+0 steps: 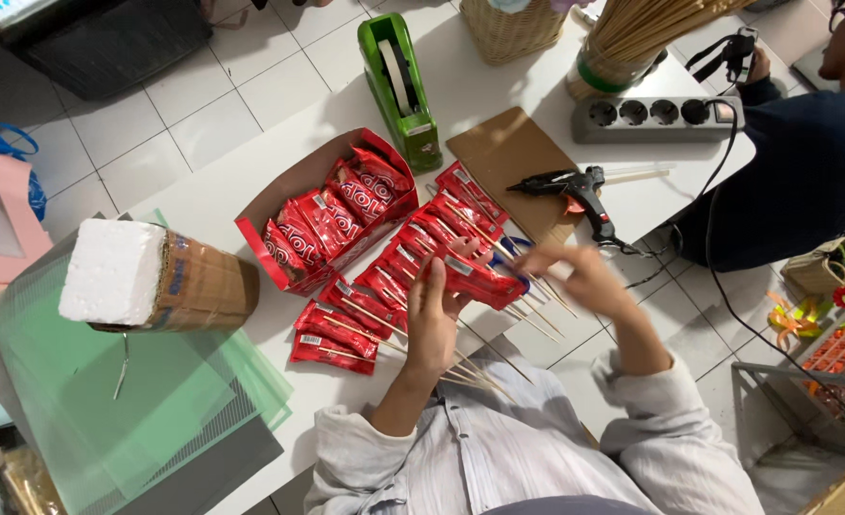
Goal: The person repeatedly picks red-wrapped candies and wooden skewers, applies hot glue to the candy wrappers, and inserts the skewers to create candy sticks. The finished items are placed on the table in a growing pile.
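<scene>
Sleeves (499,458) of a pale shirt sit closest, low in the picture. Far left, a white foam block (112,272) sticks out of a brown wrap on green sheets (155,401). Next comes a red box (322,215) full of red candy bars. Then the left hand (432,319) holds one red candy bar (470,277); its long side runs left to right toward the right hand (584,277). That hand is blurry, fingers half open, touching thin sticks (537,305). A black glue gun (575,191) lies beyond on the white table (499,86)

White table (250,181), red snack box (319,212), tape dispenser (400,88), glue gun (575,191)
</scene>
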